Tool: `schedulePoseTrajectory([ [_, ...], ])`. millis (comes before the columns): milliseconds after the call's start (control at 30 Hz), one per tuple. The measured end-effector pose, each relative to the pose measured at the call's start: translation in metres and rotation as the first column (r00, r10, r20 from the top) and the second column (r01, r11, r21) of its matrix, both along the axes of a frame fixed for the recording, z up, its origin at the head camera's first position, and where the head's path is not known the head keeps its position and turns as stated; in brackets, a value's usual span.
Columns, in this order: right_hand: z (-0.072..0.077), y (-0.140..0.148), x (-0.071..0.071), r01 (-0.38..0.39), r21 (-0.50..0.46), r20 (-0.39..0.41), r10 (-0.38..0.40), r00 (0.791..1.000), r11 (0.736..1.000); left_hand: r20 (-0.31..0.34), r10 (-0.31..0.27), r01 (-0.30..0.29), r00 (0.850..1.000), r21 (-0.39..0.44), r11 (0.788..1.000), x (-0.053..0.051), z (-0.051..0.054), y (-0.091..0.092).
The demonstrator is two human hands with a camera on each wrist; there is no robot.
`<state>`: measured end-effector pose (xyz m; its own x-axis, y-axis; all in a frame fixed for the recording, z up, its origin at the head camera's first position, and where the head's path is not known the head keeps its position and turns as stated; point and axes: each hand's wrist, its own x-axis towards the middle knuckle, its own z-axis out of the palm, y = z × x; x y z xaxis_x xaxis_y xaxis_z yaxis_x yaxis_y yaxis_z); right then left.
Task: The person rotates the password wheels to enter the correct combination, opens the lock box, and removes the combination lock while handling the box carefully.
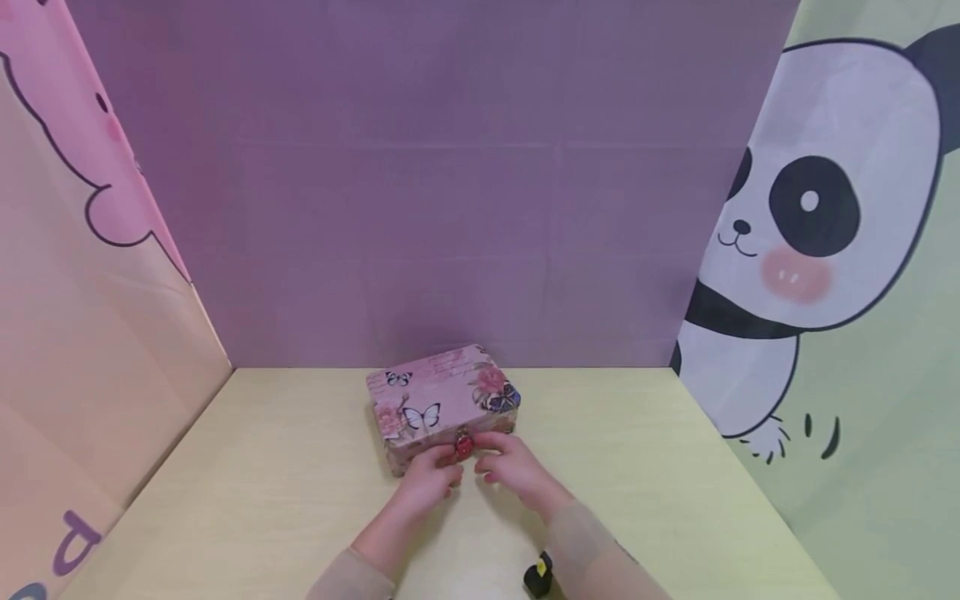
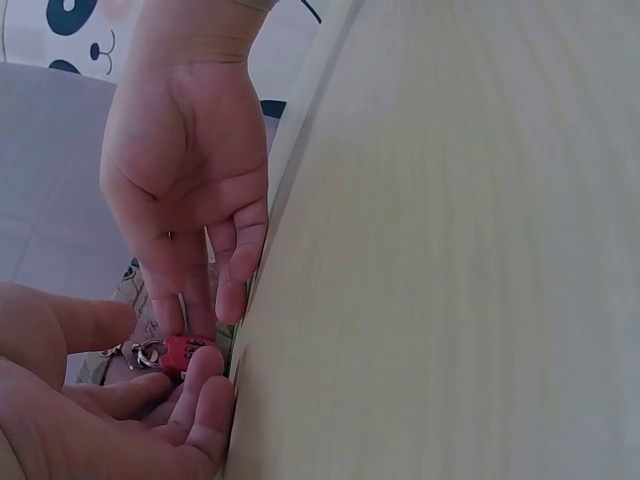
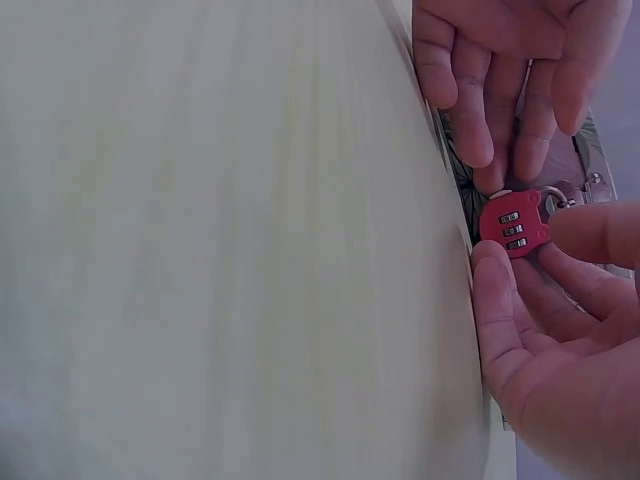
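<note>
A small red combination padlock (image 3: 514, 225) with three number dials hangs by its shackle from the metal clasp at the front of a pink box (image 1: 450, 379). Butterflies and roses are printed on the box's closed lid. My left hand (image 1: 431, 482) reaches the lock from the left; its extended fingertips touch the lock's side. From the other side, my right hand (image 1: 519, 468) brings its loosely bent fingers (image 3: 500, 320) against the edge of the lock. The right thumb lies near the shackle in the right wrist view. Parts of the lock are hidden behind fingertips in the left wrist view.
On the pale wood-grained table (image 1: 262, 467), a small black object with a yellow mark (image 1: 538, 575) lies by the right forearm. A purple backdrop (image 1: 450, 183) rises behind the box. Printed side panels stand left and right, a panda (image 1: 885, 133) on the right one.
</note>
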<state>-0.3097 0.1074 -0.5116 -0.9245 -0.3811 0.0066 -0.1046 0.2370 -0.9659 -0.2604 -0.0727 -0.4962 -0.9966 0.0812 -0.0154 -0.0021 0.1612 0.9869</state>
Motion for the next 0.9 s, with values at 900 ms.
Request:
schedulePoseTrajectory([
  [900, 0.0046, 0.0017, 0.0023, -0.018, -0.015, 0.061, 0.019, 0.998, 1.000, -0.001, 0.073, -0.073, 0.997, -0.037, 0.997, -0.0058, -0.0037, 0.0039],
])
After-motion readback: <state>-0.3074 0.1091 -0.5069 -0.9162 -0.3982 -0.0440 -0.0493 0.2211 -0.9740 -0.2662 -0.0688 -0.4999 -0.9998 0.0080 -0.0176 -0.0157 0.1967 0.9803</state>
